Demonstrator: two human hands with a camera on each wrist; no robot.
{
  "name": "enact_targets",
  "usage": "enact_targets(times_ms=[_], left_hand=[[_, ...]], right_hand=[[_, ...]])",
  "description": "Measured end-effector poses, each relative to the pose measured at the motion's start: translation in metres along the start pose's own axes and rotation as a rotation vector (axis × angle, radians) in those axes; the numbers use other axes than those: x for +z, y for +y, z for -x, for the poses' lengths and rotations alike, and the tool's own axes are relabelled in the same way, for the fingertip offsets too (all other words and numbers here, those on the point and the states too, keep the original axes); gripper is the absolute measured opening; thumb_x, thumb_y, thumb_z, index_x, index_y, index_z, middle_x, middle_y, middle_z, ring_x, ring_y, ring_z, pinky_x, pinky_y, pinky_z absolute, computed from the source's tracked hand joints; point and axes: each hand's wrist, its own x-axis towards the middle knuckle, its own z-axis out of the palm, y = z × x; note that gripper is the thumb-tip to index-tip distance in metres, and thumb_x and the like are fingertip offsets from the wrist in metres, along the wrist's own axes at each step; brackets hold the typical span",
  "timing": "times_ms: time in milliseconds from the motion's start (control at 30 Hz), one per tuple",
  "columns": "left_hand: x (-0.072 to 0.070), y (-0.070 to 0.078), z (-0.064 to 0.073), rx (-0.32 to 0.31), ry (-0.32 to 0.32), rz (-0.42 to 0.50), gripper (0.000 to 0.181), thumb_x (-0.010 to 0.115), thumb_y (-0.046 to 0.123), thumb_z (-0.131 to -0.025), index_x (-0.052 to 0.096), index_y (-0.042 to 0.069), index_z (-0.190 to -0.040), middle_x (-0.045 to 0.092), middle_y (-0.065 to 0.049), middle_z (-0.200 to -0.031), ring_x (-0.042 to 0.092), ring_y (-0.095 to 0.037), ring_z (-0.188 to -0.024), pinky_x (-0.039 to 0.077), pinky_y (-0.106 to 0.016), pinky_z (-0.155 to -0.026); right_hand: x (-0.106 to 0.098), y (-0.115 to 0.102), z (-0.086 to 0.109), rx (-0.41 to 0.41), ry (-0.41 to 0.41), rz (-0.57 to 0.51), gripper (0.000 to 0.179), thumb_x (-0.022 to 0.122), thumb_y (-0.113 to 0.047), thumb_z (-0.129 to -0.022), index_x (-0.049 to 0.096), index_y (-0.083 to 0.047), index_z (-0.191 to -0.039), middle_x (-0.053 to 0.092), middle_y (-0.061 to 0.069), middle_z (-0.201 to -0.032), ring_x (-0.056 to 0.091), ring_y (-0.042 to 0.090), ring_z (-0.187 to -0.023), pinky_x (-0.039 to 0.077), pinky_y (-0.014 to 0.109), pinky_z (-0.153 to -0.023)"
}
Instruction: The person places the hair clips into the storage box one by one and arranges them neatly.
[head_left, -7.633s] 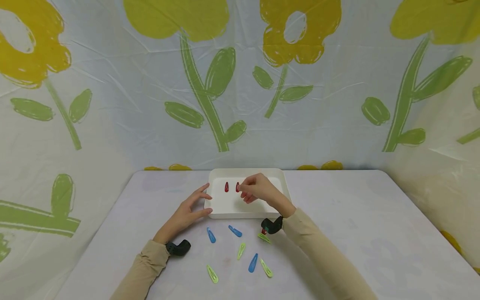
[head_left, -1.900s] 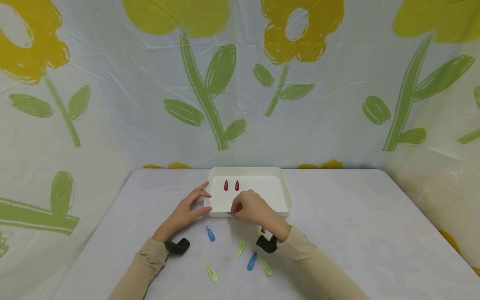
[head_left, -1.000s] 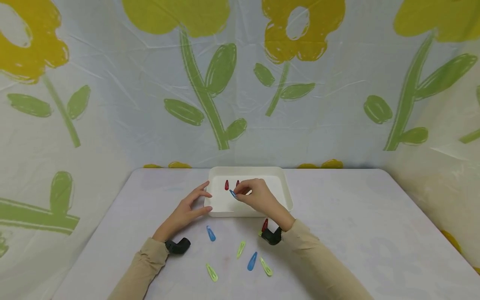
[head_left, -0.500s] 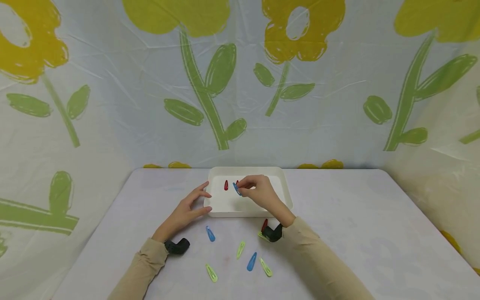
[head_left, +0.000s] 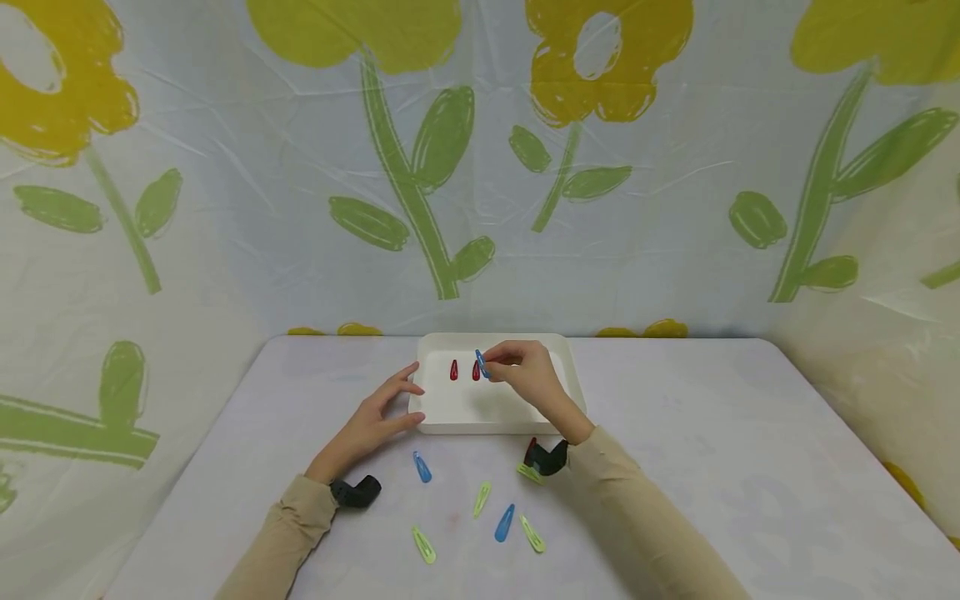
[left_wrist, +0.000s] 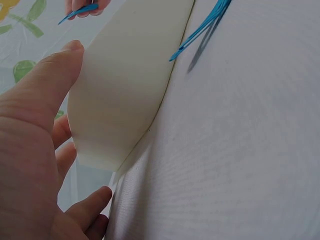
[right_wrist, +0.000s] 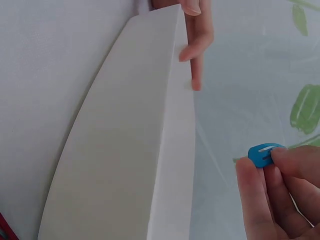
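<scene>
A blue snap hair clip (head_left: pixel 482 362) is pinched between the thumb and fingers of my right hand (head_left: pixel 529 373), held above the white tray (head_left: pixel 487 428). In the right wrist view the same clip (right_wrist: pixel 262 155) shows its slotted face by the fingertips. Two red hair clips (head_left: pixel 453 370) lie side by side in the tray; the right one (head_left: pixel 476 372) sits just behind the held clip. My left hand (head_left: pixel 375 421) rests at the tray's left edge with fingers spread. The left wrist view shows its thumb (left_wrist: pixel 65 65) against the tray wall (left_wrist: pixel 125 75).
On the table before the tray lie two blue clips (head_left: pixel 422 467) and several green clips (head_left: pixel 423 545). A red clip (head_left: pixel 532 445) and a green clip (head_left: pixel 530 474) lie close together, partly behind the right wrist's black camera (head_left: pixel 547 457). A flowered cloth (head_left: pixel 300 250) hangs behind the table.
Earlier my right hand was at a red clip in the tray. It then took a blue clip from before the tray and carried it up and rightward over the tray. My left hand stays put.
</scene>
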Motion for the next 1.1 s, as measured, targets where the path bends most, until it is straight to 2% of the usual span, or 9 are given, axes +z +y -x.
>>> enact_targets(times_ms=[233, 533, 833, 1100], left_hand=[[0.000, 0.002, 0.000, -0.004, -0.003, -0.004, 0.038, 0.074, 0.032, -0.091, 0.060, 0.016, -0.123, 0.027, 0.005, -0.162, 0.015, -0.026, -0.151, 0.015, -0.059, -0.118], [0.000, 0.001, 0.001, -0.012, -0.005, -0.006, 0.038, 0.074, 0.031, -0.092, 0.059, 0.017, -0.123, 0.026, 0.005, -0.162, 0.015, -0.026, -0.151, 0.015, -0.060, -0.117], [0.000, 0.001, 0.000, -0.028, -0.005, -0.001, 0.039, 0.074, 0.033, -0.091, 0.060, 0.017, -0.124, 0.026, 0.010, -0.161, 0.015, -0.021, -0.151, 0.015, -0.056, -0.118], [-0.001, 0.002, 0.000, -0.042, -0.009, 0.008, 0.041, 0.074, 0.035, -0.091, 0.059, 0.016, -0.124, 0.026, 0.013, -0.161, 0.014, -0.019, -0.150, 0.014, -0.055, -0.119]], right_hand=[[-0.003, 0.006, -0.004, 0.047, 0.036, -0.100, 0.014, 0.072, 0.003, -0.088, 0.072, 0.009, -0.100, 0.071, 0.021, -0.096, 0.070, 0.041, -0.088, 0.060, 0.030, -0.072], [-0.006, 0.007, -0.006, 0.107, 0.068, -0.149, 0.012, 0.070, 0.004, -0.089, 0.071, 0.008, -0.100, 0.071, 0.019, -0.095, 0.071, 0.021, -0.080, 0.060, 0.031, -0.073], [-0.008, 0.010, -0.008, 0.184, 0.082, -0.181, 0.012, 0.070, 0.002, -0.089, 0.072, 0.007, -0.100, 0.071, 0.016, -0.093, 0.070, 0.020, -0.077, 0.060, 0.032, -0.073], [-0.009, 0.015, -0.009, 0.209, 0.087, -0.201, 0.016, 0.069, 0.001, -0.091, 0.070, 0.011, -0.103, 0.071, 0.020, -0.096, 0.070, 0.021, -0.077, 0.060, 0.032, -0.074]])
